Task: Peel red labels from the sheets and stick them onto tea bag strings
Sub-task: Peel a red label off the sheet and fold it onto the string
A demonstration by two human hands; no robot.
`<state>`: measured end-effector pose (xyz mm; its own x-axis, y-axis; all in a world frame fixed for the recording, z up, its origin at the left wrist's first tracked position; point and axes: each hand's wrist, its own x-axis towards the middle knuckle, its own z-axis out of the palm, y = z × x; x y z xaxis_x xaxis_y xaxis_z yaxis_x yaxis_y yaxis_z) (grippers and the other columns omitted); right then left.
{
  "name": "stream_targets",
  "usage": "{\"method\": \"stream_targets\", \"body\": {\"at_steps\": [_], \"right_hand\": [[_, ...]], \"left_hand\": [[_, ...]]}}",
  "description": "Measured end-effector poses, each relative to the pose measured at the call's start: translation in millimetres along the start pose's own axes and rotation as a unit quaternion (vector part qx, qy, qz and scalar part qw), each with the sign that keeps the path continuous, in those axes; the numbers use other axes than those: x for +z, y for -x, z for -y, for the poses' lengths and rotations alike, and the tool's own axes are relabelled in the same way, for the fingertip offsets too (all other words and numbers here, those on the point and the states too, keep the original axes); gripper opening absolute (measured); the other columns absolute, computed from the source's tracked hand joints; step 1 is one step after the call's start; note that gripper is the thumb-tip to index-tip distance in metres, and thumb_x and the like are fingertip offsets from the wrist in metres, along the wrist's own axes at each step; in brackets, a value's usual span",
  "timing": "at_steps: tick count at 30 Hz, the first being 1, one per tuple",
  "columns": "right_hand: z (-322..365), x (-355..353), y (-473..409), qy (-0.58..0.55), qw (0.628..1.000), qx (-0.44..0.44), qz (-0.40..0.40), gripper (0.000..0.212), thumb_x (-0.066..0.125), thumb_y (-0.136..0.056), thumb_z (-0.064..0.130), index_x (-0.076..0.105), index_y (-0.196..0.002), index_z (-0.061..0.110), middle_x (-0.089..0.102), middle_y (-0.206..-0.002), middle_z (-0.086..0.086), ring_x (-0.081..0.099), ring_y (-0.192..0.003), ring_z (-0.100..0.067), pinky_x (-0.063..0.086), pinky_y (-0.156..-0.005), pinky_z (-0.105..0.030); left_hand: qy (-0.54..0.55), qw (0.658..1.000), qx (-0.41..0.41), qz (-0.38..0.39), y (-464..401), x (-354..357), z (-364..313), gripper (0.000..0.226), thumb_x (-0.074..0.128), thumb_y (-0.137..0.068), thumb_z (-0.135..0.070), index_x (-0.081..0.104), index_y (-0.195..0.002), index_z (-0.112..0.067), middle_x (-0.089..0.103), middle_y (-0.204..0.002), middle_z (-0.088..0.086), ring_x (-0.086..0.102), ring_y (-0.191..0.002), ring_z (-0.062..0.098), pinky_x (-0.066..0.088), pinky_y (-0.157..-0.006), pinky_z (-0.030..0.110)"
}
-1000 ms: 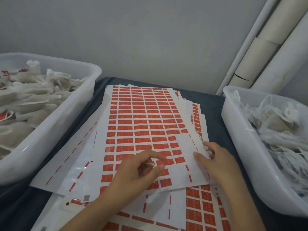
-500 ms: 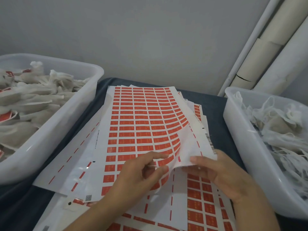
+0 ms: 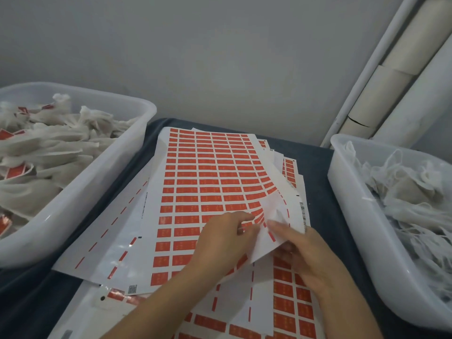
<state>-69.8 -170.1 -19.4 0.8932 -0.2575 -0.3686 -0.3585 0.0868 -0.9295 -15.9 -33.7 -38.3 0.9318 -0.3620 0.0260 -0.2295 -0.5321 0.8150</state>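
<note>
- Since half a second ago, the right hand [image 3: 308,253] has curled the lower right corner of the top label sheet [image 3: 210,189] higher and further inward, so more of its white underside shows.
- Its fingers and thumb pinch that lifted corner, fingers on the underside, wrist coming in from the lower right.
- Left hand [image 3: 220,243] lies on the same sheet just beside the fold; forefinger and thumb are bent toward each other at the curled rows of red labels [image 3: 254,216], but whether they actually grip a label cannot be told.
- Top label sheet sits in the middle of the dark table [image 3: 315,172], its far part flat, rows of red labels bending up toward the raised corner.
- It rests on a fanned stack of other sheets [image 3: 291,297], several mostly stripped and showing only thin red dashes.
- Left tub [image 3: 80,204] holds white tea bags, some with red tags; right tub [image 3: 362,228] holds white tea bags with loose strings.
- Both tubs flank the sheets closely, leaving narrow strips of table between.
</note>
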Motion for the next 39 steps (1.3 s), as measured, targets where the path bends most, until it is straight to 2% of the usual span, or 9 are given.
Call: {"method": "stream_targets", "body": {"at_steps": [3,7,12,15,18,22,27,34,39], "right_hand": [[-1.4,-0.5,-1.9,0.034,0.998,-0.006,-0.044,0.042,0.074,-0.074,0.032,0.057,-0.113,0.027,0.071,-0.094,-0.001,0.069,-0.082,-0.022,0.055,-0.070,-0.034],[-1.1,-6.9,-0.8,0.045,0.998,-0.005,-0.039,0.037,0.072,-0.076,0.031,0.058,-0.109,0.026,0.073,-0.085,0.001,0.071,-0.075,-0.020,0.056,-0.066,-0.035],[-1.3,-0.6,4.4,0.062,0.997,-0.015,-0.043,0.063,0.070,-0.056,0.048,0.052,-0.113,0.028,0.070,-0.097,-0.003,0.069,-0.086,-0.026,0.055,-0.082,-0.049],[-3.7,2.9,3.8,0.070,0.996,-0.013,-0.056,0.062,0.069,-0.060,0.050,0.051,-0.115,0.029,0.069,-0.099,-0.002,0.068,-0.088,-0.026,0.054,-0.083,-0.050],[-4.9,5.2,3.8,0.076,0.995,-0.015,-0.060,0.063,0.067,-0.059,0.052,0.051,-0.116,0.030,0.070,-0.100,0.000,0.069,-0.087,-0.024,0.055,-0.082,-0.049],[-3.7,7.6,5.7,0.085,0.994,-0.024,-0.056,0.062,0.067,-0.062,0.050,0.049,-0.119,0.033,0.069,-0.101,0.003,0.069,-0.087,-0.022,0.056,-0.081,-0.044],[-1.9,7.0,8.9,0.145,0.987,-0.015,-0.067,0.062,0.061,-0.060,0.057,0.048,-0.116,0.034,0.068,-0.099,0.006,0.068,-0.082,-0.018,0.057,-0.069,-0.031],[-2.2,5.2,10.7,0.171,0.982,-0.007,-0.077,0.064,0.061,-0.063,0.061,0.045,-0.119,0.036,0.066,-0.106,0.007,0.067,-0.089,-0.019,0.056,-0.083,-0.042],[-2.3,5.9,9.8,0.170,0.982,-0.006,-0.080,0.062,0.062,-0.064,0.062,0.045,-0.119,0.038,0.066,-0.105,0.009,0.067,-0.088,-0.018,0.056,-0.083,-0.041]], "left_hand": [[-0.006,1.000,0.009,-0.016,4.6,5.3,2.6,0.036,0.052,-0.088,-0.046,0.055,-0.124,-0.039,0.058,-0.096,-0.025,0.055,-0.070,-0.001,0.038,-0.058,0.006],[0.014,0.999,0.018,-0.037,7.5,1.6,6.3,0.043,0.054,-0.082,-0.053,0.054,-0.123,-0.041,0.059,-0.098,-0.027,0.050,-0.065,-0.006,0.036,-0.058,0.004],[0.073,0.997,0.006,-0.038,7.4,-3.9,6.7,0.041,0.059,-0.078,-0.050,0.057,-0.118,-0.042,0.050,-0.094,-0.032,0.052,-0.071,-0.007,0.039,-0.048,0.003],[0.111,0.993,0.008,-0.043,7.0,-8.8,5.6,0.026,0.063,-0.078,-0.043,0.058,-0.104,-0.048,0.050,-0.087,-0.032,0.054,-0.069,-0.002,0.037,-0.047,-0.001],[0.116,0.992,0.021,-0.051,7.0,-13.3,4.6,0.020,0.064,-0.077,-0.043,0.050,-0.087,-0.054,0.050,-0.081,-0.033,0.053,-0.065,-0.002,0.037,-0.049,-0.001],[0.115,0.991,0.034,-0.058,6.9,-15.4,4.8,0.015,0.062,-0.077,-0.044,0.051,-0.085,-0.052,0.051,-0.069,-0.028,0.049,-0.066,-0.017,0.035,-0.051,-0.002],[0.119,0.990,0.046,-0.062,7.0,-16.5,5.4,0.019,0.065,-0.079,-0.040,0.051,-0.076,-0.053,0.052,-0.068,-0.029,0.050,-0.068,-0.017,0.036,-0.050,0.000],[0.134,0.988,0.070,-0.031,5.2,-19.5,8.2,0.017,0.065,-0.079,-0.036,0.056,-0.073,-0.049,0.055,-0.062,-0.038,0.051,-0.072,-0.018,0.036,-0.056,-0.003],[0.142,0.987,0.073,-0.016,3.1,-23.6,8.2,0.015,0.062,-0.080,-0.037,0.058,-0.071,-0.049,0.056,-0.067,-0.041,0.052,-0.077,-0.017,0.038,-0.056,-0.003]]}}
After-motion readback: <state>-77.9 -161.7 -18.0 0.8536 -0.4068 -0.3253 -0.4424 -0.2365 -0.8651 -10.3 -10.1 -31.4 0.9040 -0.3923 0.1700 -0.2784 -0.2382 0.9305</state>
